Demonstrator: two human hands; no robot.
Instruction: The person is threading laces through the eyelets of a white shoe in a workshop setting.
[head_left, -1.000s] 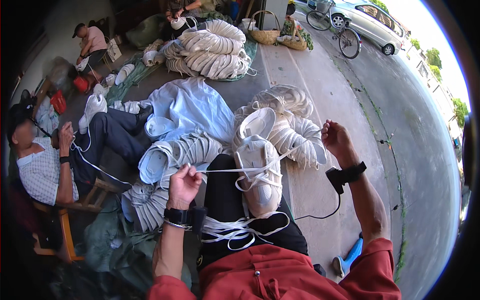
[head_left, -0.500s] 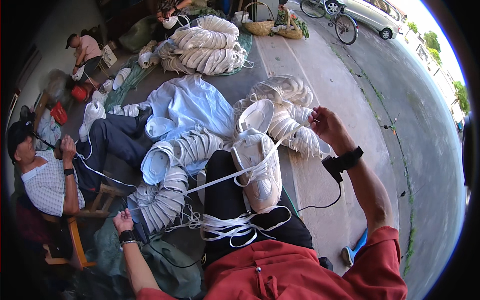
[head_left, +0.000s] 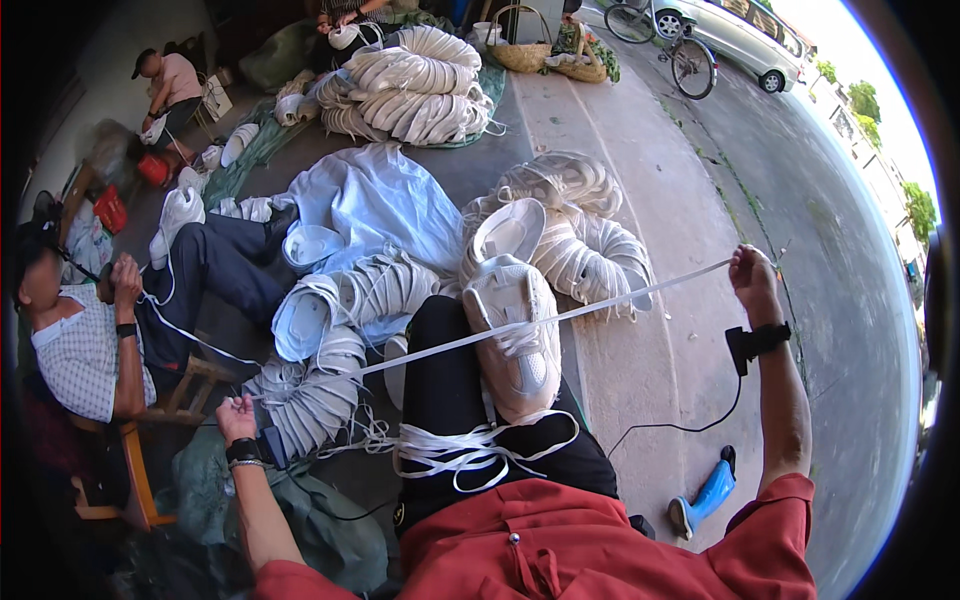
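Note:
A white shoelace [head_left: 620,298] runs in a straight slant across my lap, over the front of a white sneaker [head_left: 517,345]. My right hand [head_left: 754,270], raised far out to the right, pinches one end of it. Low on the left, my left hand [head_left: 238,418] is closed at the lace's other end, beside a stack of nested shoes [head_left: 320,390]. The sneaker rests on my legs with its toe toward me. Its front holes carry some lacing. A loose bunch of white laces [head_left: 465,448] lies over my thighs.
More nested shoes [head_left: 590,250] lie ahead, beside a pale blue cloth [head_left: 375,210]. A seated person [head_left: 95,350] on the left handles a lace. Bigger shoe piles [head_left: 420,90] and baskets [head_left: 520,50] stand farther back. A blue-handled tool [head_left: 705,495] lies at right.
My right hand has swung outward to the right, drawing the lace longer and straighter across the sneaker. My left hand has shifted slightly left and up.

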